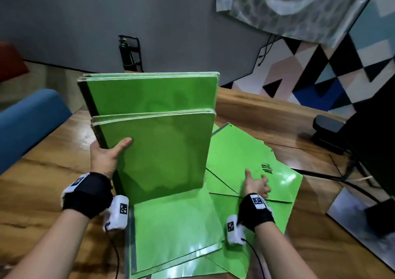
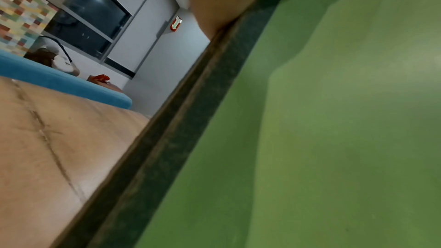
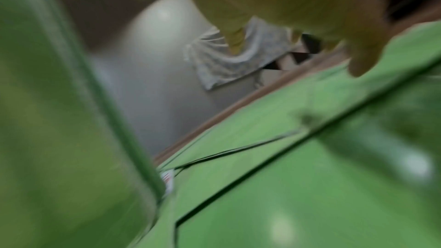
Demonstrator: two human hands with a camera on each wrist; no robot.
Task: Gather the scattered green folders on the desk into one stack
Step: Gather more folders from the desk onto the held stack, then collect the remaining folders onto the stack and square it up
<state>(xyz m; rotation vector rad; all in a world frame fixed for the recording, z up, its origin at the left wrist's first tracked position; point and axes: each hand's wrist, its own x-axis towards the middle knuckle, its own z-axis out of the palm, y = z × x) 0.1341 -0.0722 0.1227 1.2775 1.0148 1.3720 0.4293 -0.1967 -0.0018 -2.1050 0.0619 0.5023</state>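
Nearest, several flat bright-green card folders [image 1: 177, 231] lay fanned and overlapping on the desk, so by the look of it the gathering was partly done. The left hand [image 1: 106, 154] gripped an upright bundle of gathered green folders [image 1: 158, 142] by its dark spine, standing on the desk. The right hand [image 1: 255, 185], fingers extended, reached onto the loose ones. The glossy brown wooden desk [image 1: 42, 182] ran toward a blue upholstered seat [image 1: 32, 118], a grey wall [image 1: 85, 22] and a geometric patterned panel [image 1: 320, 65].

Folders [image 1: 162, 150] bright green w/ dark spines — desk [image 1: 42, 171] brown woodgrain.
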